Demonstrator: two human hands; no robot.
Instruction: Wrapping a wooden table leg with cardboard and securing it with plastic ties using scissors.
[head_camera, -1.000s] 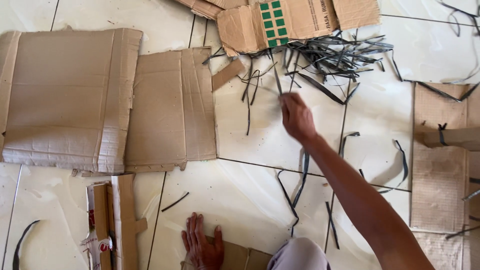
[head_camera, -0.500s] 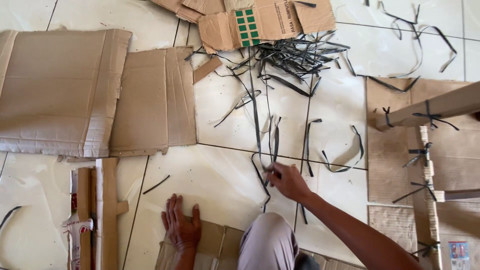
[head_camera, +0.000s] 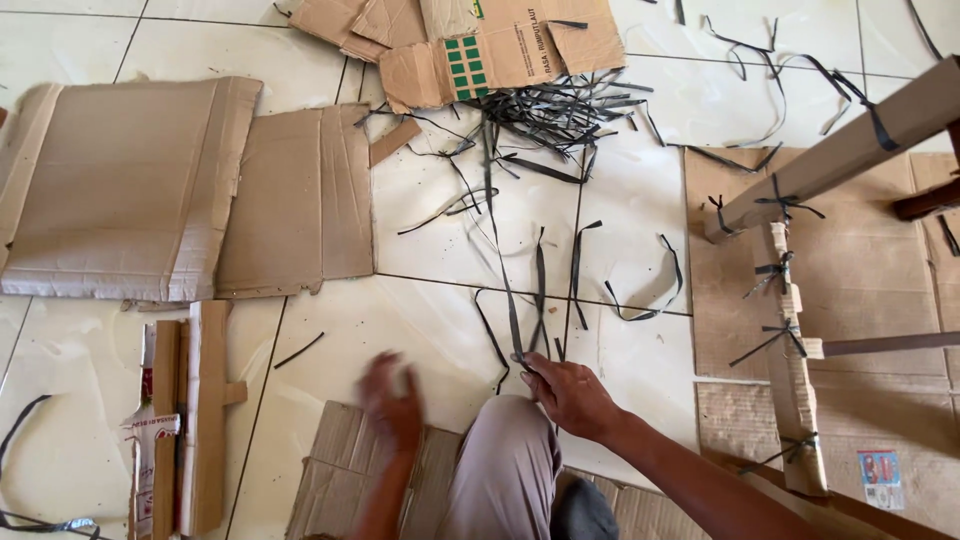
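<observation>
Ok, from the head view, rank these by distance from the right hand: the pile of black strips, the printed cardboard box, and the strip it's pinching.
1. The black strip, pinched in the right hand, running away up the floor.
2. The pile of black strips, farther up, centre.
3. The printed cardboard box, just beyond the pile, at the top edge.

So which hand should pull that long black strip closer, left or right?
Probably the right hand: it already pinches the black strip. The left hand is blurred, apart from it, above the cardboard.

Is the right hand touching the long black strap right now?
Touching. The head view shows the right hand pinching the near end of the long black strap between its fingertips, the strap running away toward the strap pile.
</observation>
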